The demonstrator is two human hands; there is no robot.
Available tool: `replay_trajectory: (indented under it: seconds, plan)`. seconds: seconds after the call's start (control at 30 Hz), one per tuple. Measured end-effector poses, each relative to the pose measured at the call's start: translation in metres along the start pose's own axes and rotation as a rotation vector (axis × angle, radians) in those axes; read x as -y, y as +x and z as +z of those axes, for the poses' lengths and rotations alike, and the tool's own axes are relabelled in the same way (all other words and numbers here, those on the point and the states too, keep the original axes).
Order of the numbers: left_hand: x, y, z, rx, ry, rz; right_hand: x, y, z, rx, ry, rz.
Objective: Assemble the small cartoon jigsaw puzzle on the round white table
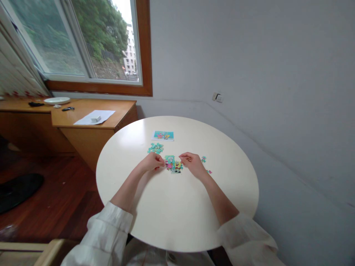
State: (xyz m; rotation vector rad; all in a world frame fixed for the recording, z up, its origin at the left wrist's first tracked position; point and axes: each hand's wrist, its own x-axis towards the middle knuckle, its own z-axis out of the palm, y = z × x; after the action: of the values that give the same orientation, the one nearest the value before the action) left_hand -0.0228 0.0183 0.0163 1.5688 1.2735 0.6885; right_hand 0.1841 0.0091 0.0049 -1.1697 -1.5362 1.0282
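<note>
A small, partly joined colourful jigsaw puzzle [173,164] lies on the round cream table [177,207]. My left hand [153,162] rests at its left edge, fingers curled and pinched against the pieces. My right hand [192,163] sits at its right edge, fingers curled in a pinch; what they hold is too small to name. A heap of loose teal pieces [155,148] lies just beyond my left hand. A few stray pieces [204,159] lie right of my right hand. A printed reference picture [163,135] lies farther back.
A wooden desk [91,127] stands left of the table under a window, with a paper sheet [94,117], a white plate [57,100] and small dark items. A grey wall with a socket [217,97] runs behind and right. Dark wooden floor lies to the left.
</note>
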Motion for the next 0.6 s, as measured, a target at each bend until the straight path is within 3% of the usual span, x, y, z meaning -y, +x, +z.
replay_trajectory:
  seconds: [0.17,0.4,0.6]
  plan:
    - [0.002,0.002,0.001,-0.002,0.054,-0.010,-0.001,0.000,0.000,0.004,-0.008,-0.012]
    - [0.002,0.002,0.011,-0.049,0.274,0.165,0.003,-0.002,0.002,0.013,-0.028,-0.026]
    - [-0.008,-0.005,0.018,-0.031,0.444,0.193,0.004,-0.003,0.004,0.042,-0.064,-0.038]
